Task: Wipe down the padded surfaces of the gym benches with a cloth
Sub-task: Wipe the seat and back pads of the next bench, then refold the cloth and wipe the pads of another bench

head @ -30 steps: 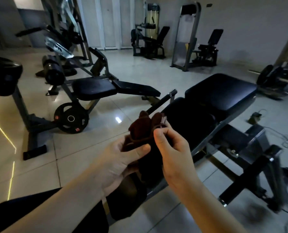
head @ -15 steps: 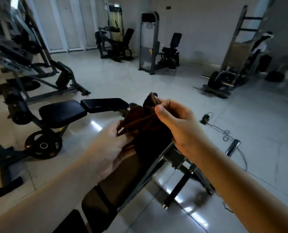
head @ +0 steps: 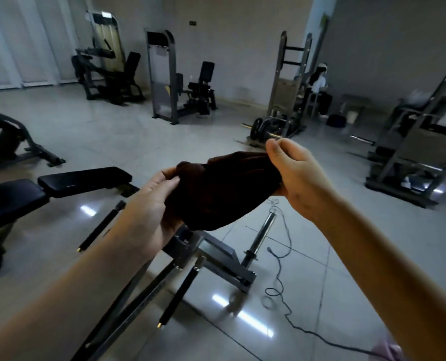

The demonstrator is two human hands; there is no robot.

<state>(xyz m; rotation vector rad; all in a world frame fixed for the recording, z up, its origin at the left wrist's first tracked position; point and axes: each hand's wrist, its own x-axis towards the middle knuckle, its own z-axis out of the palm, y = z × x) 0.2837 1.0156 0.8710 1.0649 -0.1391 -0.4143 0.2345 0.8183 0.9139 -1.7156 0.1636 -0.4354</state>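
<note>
Both ends of the cloth (head: pixel 224 188) were gripped — left hand (head: pixel 149 217) at the near left, right hand (head: pixel 294 175) pinching far right — and it looked soft, light, best taken bunched.

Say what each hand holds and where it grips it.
Both hold one dark cloth, bunched between them in the air. The left hand grips its left end, thumb on top; the right hand grips its right end.

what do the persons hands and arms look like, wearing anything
Nothing worn that shows: the left hand and right hand have no gloves, rings or watch, and both forearms are bare to the frame's edge, no sleeves in view.
</note>
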